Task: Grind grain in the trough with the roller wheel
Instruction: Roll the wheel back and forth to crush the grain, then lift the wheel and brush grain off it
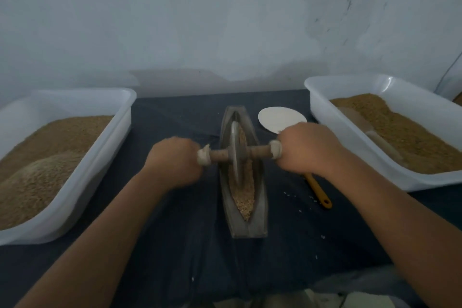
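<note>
My left hand and right hand each curl tight round one end of the wooden axle, holding the roller wheel upright in the narrow trough, its rim bedded in the grain. The trough sits mid-surface between a left tub and a right tub, both holding grain. A white disc and a yellow-handled tool lie beside my right hand.
</note>
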A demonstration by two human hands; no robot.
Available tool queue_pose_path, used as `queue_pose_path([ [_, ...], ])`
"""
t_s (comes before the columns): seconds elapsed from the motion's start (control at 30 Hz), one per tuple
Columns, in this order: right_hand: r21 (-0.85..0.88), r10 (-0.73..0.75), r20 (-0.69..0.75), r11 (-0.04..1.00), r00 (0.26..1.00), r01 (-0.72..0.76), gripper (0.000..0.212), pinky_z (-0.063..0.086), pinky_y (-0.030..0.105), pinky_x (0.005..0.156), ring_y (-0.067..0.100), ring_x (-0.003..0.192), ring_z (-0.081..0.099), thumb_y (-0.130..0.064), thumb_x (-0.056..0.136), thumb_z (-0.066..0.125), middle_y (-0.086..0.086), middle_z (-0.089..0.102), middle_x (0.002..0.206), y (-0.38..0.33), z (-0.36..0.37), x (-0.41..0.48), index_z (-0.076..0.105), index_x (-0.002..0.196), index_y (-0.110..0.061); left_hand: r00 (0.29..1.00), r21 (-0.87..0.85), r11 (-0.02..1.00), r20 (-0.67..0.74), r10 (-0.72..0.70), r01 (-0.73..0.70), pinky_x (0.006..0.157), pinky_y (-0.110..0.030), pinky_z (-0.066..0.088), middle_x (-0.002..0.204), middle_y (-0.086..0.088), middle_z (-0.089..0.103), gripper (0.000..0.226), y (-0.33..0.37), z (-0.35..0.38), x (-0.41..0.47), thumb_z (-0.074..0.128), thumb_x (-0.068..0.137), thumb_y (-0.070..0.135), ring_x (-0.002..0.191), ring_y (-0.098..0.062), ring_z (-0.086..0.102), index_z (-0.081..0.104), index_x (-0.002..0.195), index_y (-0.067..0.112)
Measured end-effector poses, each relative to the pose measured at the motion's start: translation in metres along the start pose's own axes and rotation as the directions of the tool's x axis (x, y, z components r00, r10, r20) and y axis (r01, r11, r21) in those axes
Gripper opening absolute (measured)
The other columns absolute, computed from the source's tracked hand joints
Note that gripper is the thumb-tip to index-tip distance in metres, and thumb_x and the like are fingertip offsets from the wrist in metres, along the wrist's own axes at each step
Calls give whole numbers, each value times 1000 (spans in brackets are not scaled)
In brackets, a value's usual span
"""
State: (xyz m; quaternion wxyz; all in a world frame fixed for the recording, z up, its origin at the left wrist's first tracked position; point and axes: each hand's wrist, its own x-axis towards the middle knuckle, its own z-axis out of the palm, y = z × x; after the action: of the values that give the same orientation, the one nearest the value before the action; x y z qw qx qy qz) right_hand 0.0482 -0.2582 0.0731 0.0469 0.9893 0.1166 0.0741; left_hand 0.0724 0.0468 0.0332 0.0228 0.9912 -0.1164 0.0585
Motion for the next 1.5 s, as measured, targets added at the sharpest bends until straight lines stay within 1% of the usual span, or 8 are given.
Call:
queue_pose_path([
  [0.13, 29, -80, 124, 997, 989, 77, 19, 45, 29, 51, 5, 60, 58, -53, 76, 61, -9, 62, 67, -5, -26, -34, 57, 75, -34, 999, 1, 1000, -29, 14, -14, 48, -25, 30, 61, 13, 56, 30, 1, 3, -30, 55, 76, 57, 55, -5, 51, 57, 64, 30],
  [0.3, 608, -129, 48, 791, 990, 73, 31, 55, 25, 85, -5, 102, 65, -68, 89, 68, -24, 69, 108, 1, -62, -45, 66, 112, -48, 992, -65, 998, -128, -23, 14, 48, -25, 30, 59, 14, 55, 38, 1, 10, -44, 53, 88, 61, 53, -2, 47, 57, 64, 32],
  [0.37, 847, 133, -165, 527, 977, 71, 26, 55, 30, 91, -1, 104, 70, -59, 99, 59, -17, 75, 109, 11, -61, -47, 74, 106, -38, 979, -144, 989, -197, -47, 18, 47, -24, 31, 57, 14, 54, 42, 0, 18, -50, 54, 89, 61, 52, -2, 47, 56, 61, 30],
  [0.47, 981, 579, -127, 195, 805, 14, 37, 59, 40, 91, 8, 89, 74, -50, 105, 52, -8, 77, 91, 30, -45, -54, 74, 91, -24, 966, -229, 973, -241, -88, 32, 50, -26, 40, 58, 13, 57, 45, 0, 27, -52, 55, 90, 60, 54, -7, 54, 56, 60, 27],
  [0.63, 369, 439, 71, 823, 896, -432, 26, 45, 33, 63, 13, 76, 60, -47, 105, 54, -5, 61, 87, 42, 33, -74, 64, 102, -23, 949, -282, 959, -292, -115, 29, 54, -31, 51, 55, 12, 57, 46, 4, 25, -56, 58, 93, 57, 53, -10, 56, 55, 59, 26],
  [0.87, 53, 388, 166, 915, 907, -401, 53, 48, 34, 66, 16, 77, 57, -73, 100, 40, -2, 55, 84, 20, 42, -73, 47, 74, -28, 932, -291, 956, -351, -85, -22, 51, -30, 50, 50, 13, 53, 49, 7, 23, -60, 66, 94, 49, 49, -9, 54, 49, 54, 27],
  [1.3, 177, 408, 298, 865, 863, -470, 38, 45, 34, 60, 16, 71, 64, -50, 107, 45, 1, 63, 83, 12, 28, -74, 57, 87, -21, 935, -332, 943, -337, -112, -7, 53, -31, 50, 52, 12, 55, 46, 7, 17, -61, 65, 94, 50, 51, -10, 55, 54, 56, 26],
  [1.5, 802, 519, 102, 461, 848, -379, 3, 50, 31, 55, 9, 54, 68, -39, 104, 58, -8, 73, 72, 30, 28, -83, 60, 104, -42, 930, -407, 912, -350, -110, -45, 48, -28, 45, 49, 12, 53, 45, 8, 19, -61, 73, 91, 40, 48, -6, 53, 51, 54, 29],
])
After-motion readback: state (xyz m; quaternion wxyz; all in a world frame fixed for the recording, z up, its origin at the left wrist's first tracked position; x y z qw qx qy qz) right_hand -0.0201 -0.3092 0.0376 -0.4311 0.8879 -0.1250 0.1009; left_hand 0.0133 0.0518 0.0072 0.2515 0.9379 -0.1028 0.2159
